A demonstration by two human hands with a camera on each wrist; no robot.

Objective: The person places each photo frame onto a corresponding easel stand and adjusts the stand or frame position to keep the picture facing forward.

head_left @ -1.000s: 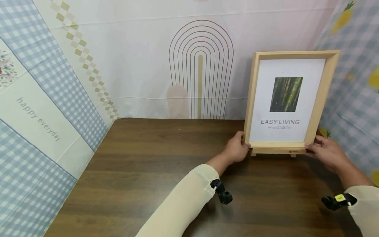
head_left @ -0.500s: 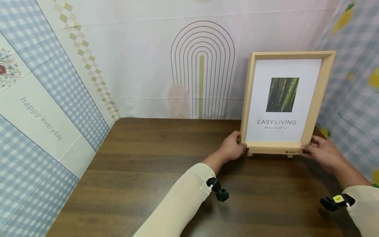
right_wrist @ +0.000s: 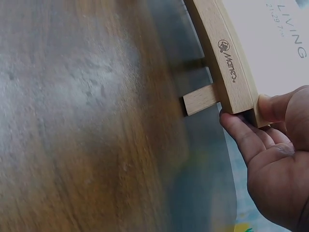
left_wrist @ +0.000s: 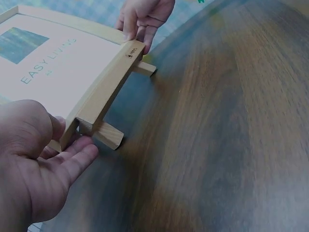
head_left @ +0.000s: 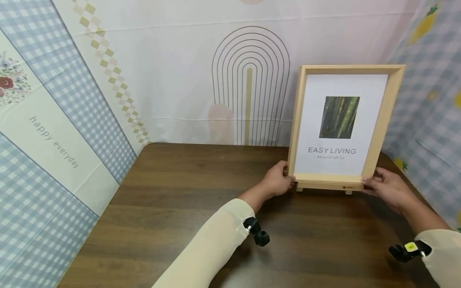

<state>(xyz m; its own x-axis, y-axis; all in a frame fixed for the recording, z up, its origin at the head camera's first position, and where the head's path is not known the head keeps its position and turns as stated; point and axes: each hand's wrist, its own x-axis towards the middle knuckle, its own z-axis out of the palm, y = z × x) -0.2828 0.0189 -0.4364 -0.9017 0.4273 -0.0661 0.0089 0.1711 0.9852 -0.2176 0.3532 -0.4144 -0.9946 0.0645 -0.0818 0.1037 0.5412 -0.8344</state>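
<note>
A light wooden picture frame (head_left: 297, 120) with a white "EASY LIVING" sheet and a bamboo picture stands nearly upright on a small wooden easel (head_left: 329, 185) at the table's right rear. My left hand (head_left: 278, 179) grips the frame's lower left corner; in the left wrist view its thumb lies on the front and its fingers reach under the easel's ledge. At the lower right corner my right hand (head_left: 390, 188) pinches the frame, thumb in front and fingers behind and below. Two short easel feet, one a dark-tipped foot (right_wrist: 200, 99), jut from under the ledge. The easel's back is hidden.
The dark wooden table (head_left: 173, 224) reaches from the near side to a pale wall cloth (head_left: 173, 80) with an arch print. On the right, close beside the right hand, hangs a blue checked cloth (head_left: 432, 140). Another checked cloth (head_left: 104, 132) borders the left.
The frame and easel appear slightly further left in the head view, with both hands still on the lower corners. The background has shifted a little to the right.
</note>
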